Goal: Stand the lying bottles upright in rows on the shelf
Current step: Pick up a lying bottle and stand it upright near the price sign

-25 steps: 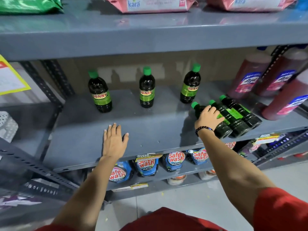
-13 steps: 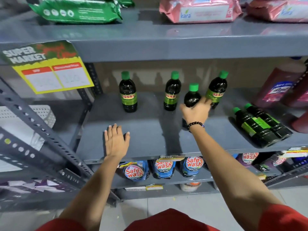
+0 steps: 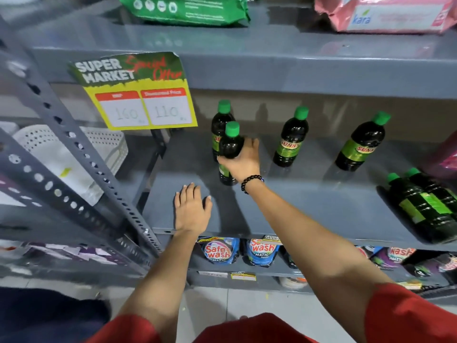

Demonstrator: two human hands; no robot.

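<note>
1. One grey metal shelf (image 3: 309,206) carries all the work: its bare middle and front give you room to build a second row, so you fill from the left end first.
2. Two lying bottles (image 3: 425,206) wait flat at the right end, side by side and touching, caps pointing toward the back wall; they are well apart from your hands, and judging by the task they are what remains to be stood up.
3. Three standing Sunny bottles make the back row: the left one (image 3: 218,120), the middle one (image 3: 291,142) and the right one (image 3: 362,144), spaced apart, which sets the columns for the row in front.
4. Your right hand (image 3: 243,162) is wrapped around the body of a fourth Sunny bottle (image 3: 231,142), fingers closed on it, holding it upright just in front of the left back bottle so the two line up; its base seems to be at the shelf, though I cannot tell if it rests there.
5. Your left hand (image 3: 191,209) lies flat and spread on the shelf's front edge, holding nothing, likely to steady your reach.
6. The yellow price card (image 3: 143,95) hangs from the shelf above, clear of the bottles.
</note>
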